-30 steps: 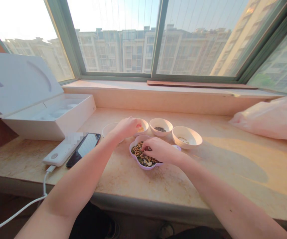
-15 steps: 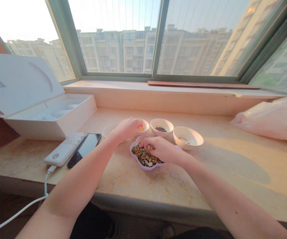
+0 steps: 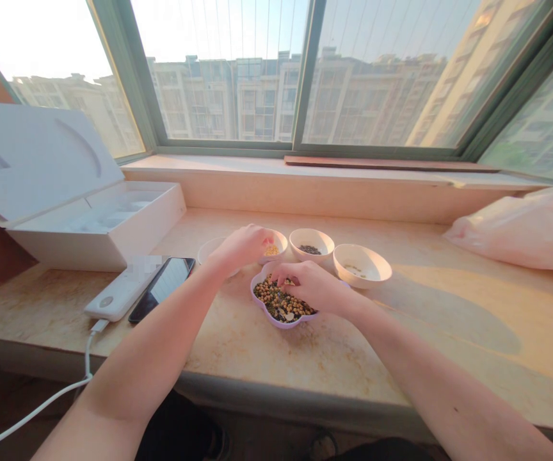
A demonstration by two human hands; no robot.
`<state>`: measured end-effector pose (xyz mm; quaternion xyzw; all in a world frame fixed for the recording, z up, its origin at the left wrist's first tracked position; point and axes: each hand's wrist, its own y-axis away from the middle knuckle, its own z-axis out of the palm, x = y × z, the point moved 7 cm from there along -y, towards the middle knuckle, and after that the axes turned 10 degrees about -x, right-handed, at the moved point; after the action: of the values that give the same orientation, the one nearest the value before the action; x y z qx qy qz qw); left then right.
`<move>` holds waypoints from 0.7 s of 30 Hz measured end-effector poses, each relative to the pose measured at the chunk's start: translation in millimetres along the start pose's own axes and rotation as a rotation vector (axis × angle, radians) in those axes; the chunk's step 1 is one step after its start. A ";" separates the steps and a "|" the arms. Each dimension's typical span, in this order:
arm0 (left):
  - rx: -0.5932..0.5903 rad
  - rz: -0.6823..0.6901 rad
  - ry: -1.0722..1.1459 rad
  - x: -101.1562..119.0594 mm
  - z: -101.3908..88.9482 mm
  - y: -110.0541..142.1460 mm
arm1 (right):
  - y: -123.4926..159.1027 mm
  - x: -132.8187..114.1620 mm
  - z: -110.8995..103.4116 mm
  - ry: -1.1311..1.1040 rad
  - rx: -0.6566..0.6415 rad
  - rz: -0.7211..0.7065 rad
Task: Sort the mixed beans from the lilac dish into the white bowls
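My right fingers [image 3: 283, 272] bunched together, tips in mixed beans [image 3: 281, 299]; lilac scalloped dish [image 3: 263, 301] on marble surface [image 3: 353, 365]; left hand [image 3: 242, 248] pinched over small bowl [image 3: 282, 242] of yellow grains; window [image 3: 223, 77] ahead, apartment blocks [image 3: 223, 96] outside

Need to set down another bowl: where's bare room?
Bare sill lies between the white bowl and the bag, and between phone and tray. Crowded around the tray: right hand in it, left hand over the grain bowl.
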<state>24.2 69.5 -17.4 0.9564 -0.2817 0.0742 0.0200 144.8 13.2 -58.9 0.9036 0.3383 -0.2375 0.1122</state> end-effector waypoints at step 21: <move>-0.024 0.178 0.061 20.0 -2.4 2.1 | 1.2 -1.6 0.7 0.217 -0.079 -0.034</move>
<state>39.4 57.3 -11.9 0.9247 -0.3655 0.1014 0.0333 144.3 11.2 -58.7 0.9131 0.3727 -0.1264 0.1066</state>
